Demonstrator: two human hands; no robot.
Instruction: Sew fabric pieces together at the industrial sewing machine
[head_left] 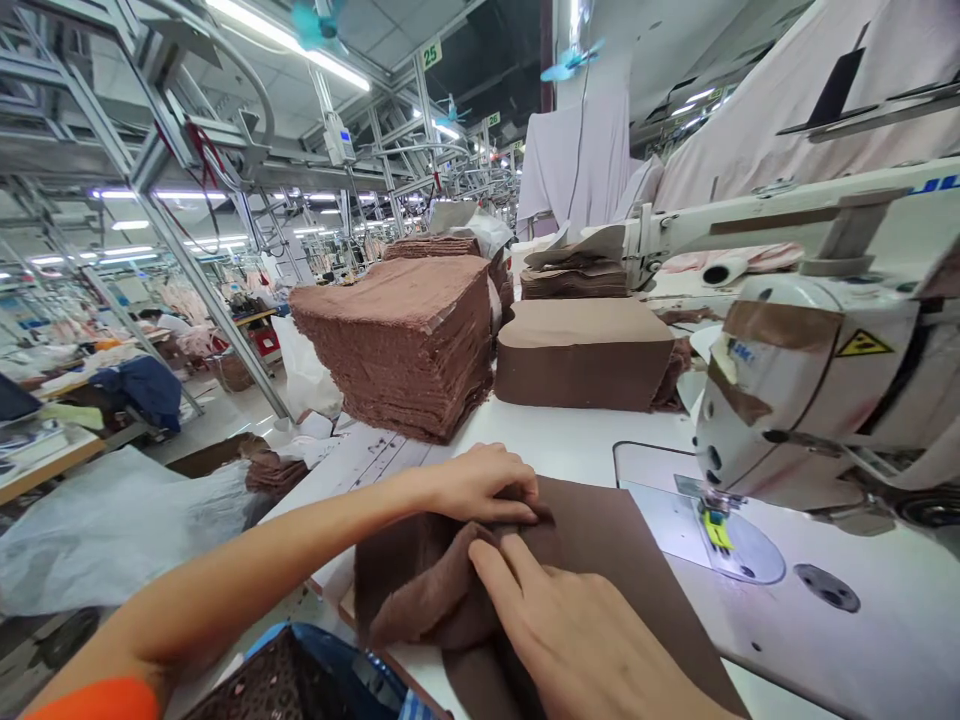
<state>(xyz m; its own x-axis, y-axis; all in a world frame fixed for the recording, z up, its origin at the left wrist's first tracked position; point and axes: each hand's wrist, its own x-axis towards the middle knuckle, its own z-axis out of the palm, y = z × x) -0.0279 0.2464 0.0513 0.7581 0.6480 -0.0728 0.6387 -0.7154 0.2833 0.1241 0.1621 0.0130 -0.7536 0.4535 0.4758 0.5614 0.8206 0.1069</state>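
A brown fabric piece lies flat on the white sewing table, with a fuzzy brown piece bunched on its left part. My left hand curls over the top edge of the bunched fabric, fingers closed and pinching it. My right hand lies on the fabric just below, fingers stretched toward the left hand and pressing the cloth where the two pieces meet. The sewing machine's needle and presser foot stand to the right, apart from both hands.
A white sewing machine fills the right side. A tall stack of fuzzy brown pieces and a stack of smooth brown pieces sit at the table's back. Plastic sheeting lies at left; factory tables and racks stretch beyond.
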